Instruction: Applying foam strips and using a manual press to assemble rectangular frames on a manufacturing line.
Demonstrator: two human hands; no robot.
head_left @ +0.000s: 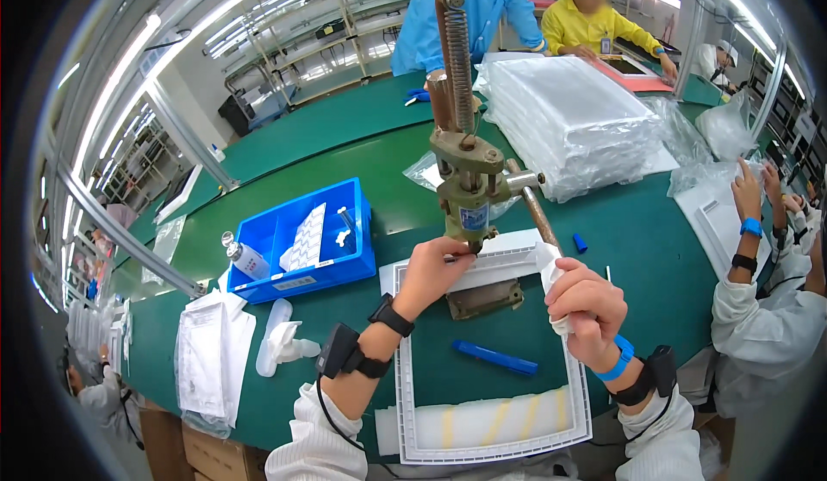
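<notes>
A hand-operated arbor press point(469, 167) with a coiled spring stands in front of me on the green bench. A white rectangular plastic frame point(405, 403) lies around its base, the far rail under the ram. At the ram's lower tip, my left hand point(437, 273) is closed in a pinch; whatever the fingertips hold is hidden. My right hand point(587, 309) is wrapped around the white-covered end of the press lever point(536, 210), which slants down toward me. Inside the frame lies a blue marker pen point(495, 357), nearer me than the press's metal block point(485, 300).
Left of the press sits a blue divided bin point(297, 285) with a bottle. Bagged white parts point(205, 356) and a clear plastic bottle point(276, 339) lie nearby. A tall stack of wrapped panels point(568, 119) stands behind right. Co-workers point(594, 24) work across and at right.
</notes>
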